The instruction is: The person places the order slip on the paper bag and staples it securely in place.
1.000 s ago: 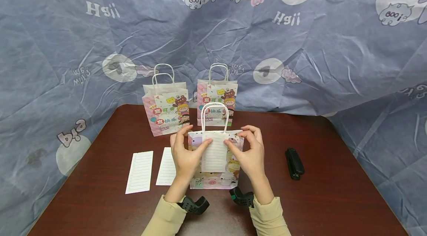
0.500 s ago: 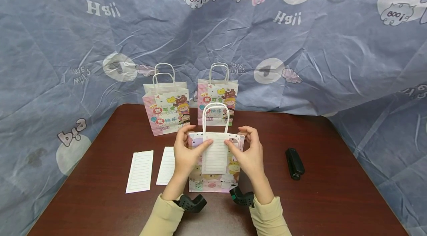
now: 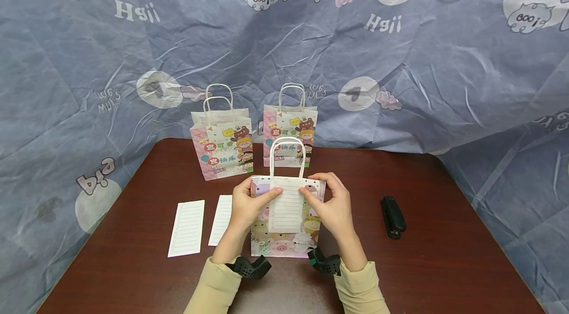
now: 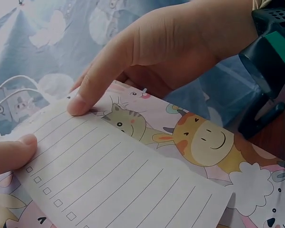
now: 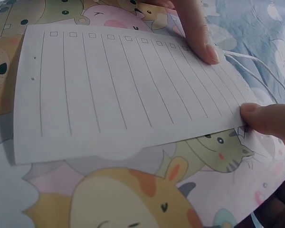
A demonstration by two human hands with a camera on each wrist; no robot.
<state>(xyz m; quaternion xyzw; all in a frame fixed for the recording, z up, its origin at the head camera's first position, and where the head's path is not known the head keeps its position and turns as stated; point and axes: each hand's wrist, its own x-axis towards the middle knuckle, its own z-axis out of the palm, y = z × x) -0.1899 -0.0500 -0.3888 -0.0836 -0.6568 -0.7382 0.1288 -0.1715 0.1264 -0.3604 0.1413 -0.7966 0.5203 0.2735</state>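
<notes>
A lined checklist sheet (image 3: 286, 210) lies flat against the front of a paper gift bag (image 3: 282, 249) printed with cartoon animals, its top edge near the bag's rim. My left hand (image 3: 244, 208) grips the bag's upper left, thumb pressing the sheet's left edge and fingers behind the bag. My right hand (image 3: 333, 205) does the same at the upper right. In the left wrist view both thumbs rest on the sheet (image 4: 128, 175) near its top. The right wrist view shows the sheet's (image 5: 109, 95) lower end lifted slightly off the print. White twisted handles (image 3: 287, 140) stand up above.
Two more gift bags, one at left (image 3: 224, 148) and one at centre (image 3: 291, 136), stand at the back of the brown table (image 3: 422, 264). Two lined sheets, one outer (image 3: 186, 227) and one inner (image 3: 220, 222), lie left of my hands. A black stapler (image 3: 393, 217) lies at right.
The bag's lower edge has come slightly towards me. My fingers have moved in closer behind its upper corners, and the sheet has slid a little lower in view along with the bag.
</notes>
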